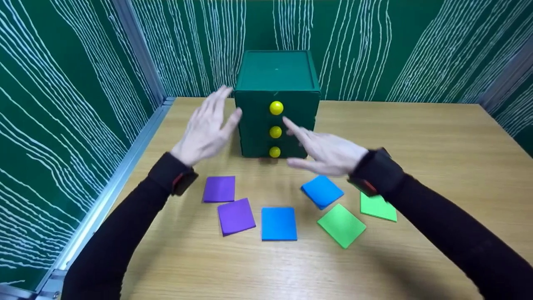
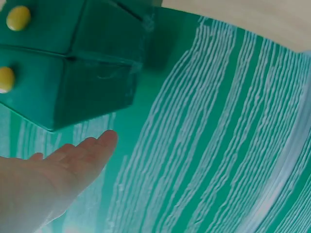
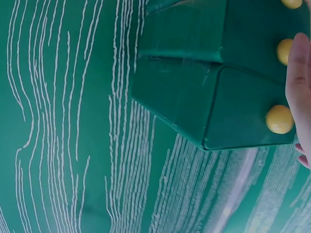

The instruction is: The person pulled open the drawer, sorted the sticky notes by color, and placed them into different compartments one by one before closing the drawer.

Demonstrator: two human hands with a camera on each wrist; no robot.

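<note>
Green 3-drawer box (image 1: 258,114): prob. light, stiff, slippery; best gripped by yellow knobs (image 1: 276,108). L hand (image 1: 208,127) & R hand (image 1: 327,152) spread, w/ nothing held.

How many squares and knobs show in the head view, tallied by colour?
Purple squares: 2
Blue squares: 2
Green squares, one partly hidden by the right wrist: 2
Yellow knobs: 3
Total: 9
</note>
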